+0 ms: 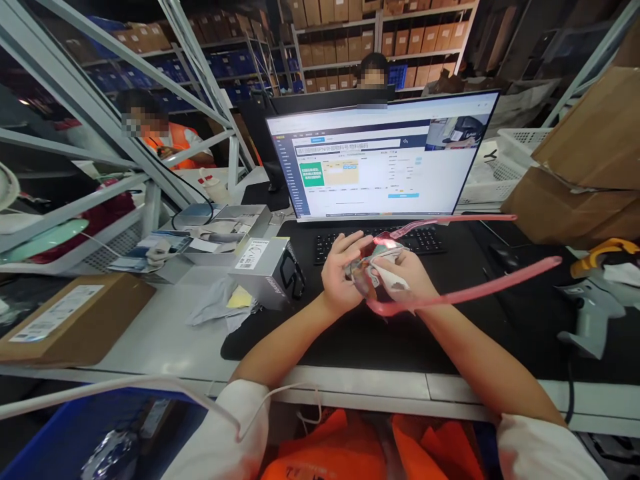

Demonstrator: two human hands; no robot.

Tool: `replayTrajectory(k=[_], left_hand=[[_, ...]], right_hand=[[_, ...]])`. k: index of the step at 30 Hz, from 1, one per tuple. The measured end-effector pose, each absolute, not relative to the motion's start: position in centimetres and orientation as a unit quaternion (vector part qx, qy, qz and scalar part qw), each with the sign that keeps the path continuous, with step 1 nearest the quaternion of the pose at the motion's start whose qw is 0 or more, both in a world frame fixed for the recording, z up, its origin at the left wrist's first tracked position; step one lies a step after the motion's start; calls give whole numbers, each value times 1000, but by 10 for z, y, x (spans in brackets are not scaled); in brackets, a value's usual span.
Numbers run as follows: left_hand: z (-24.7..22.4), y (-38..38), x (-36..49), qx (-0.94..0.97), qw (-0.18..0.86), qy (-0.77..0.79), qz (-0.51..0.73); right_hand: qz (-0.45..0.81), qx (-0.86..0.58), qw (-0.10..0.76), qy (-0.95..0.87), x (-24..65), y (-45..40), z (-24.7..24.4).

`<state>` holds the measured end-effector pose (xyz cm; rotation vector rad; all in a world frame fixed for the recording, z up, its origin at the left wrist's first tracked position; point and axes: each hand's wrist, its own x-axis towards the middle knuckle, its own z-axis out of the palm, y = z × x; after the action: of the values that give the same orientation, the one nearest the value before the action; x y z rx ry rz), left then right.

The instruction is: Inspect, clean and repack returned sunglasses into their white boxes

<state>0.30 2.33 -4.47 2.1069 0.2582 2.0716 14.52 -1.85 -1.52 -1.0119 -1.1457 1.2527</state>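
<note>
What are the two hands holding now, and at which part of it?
Both the left hand and the right hand hold pink glasses at the front, by the lenses; the right also presses a pale cloth there.

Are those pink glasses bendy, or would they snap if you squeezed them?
The pink glasses have long thin arms sticking out, so those probably flex a little but could snap if forced. They look light, since the left hand and right hand hold them with fingertips. The lenses likely scratch easily, hence the cloth.
</note>
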Motion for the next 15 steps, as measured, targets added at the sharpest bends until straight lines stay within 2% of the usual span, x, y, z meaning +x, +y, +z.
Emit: replayTrajectory(k=[4, 7, 11, 15], left_hand=[[-48, 21, -1, 749, 16, 89, 656], [-49, 22, 0, 749, 23, 113, 652], [-46, 26, 2, 690, 152, 130, 695], [-41, 31, -9, 647, 289, 180, 682]], right_hand=[[459, -457, 572, -503, 149, -17, -18], [364, -492, 595, -522, 154, -14, -20], [249, -525, 584, -567, 166, -12, -19], [278, -505, 589, -567, 192, -15, -11]])
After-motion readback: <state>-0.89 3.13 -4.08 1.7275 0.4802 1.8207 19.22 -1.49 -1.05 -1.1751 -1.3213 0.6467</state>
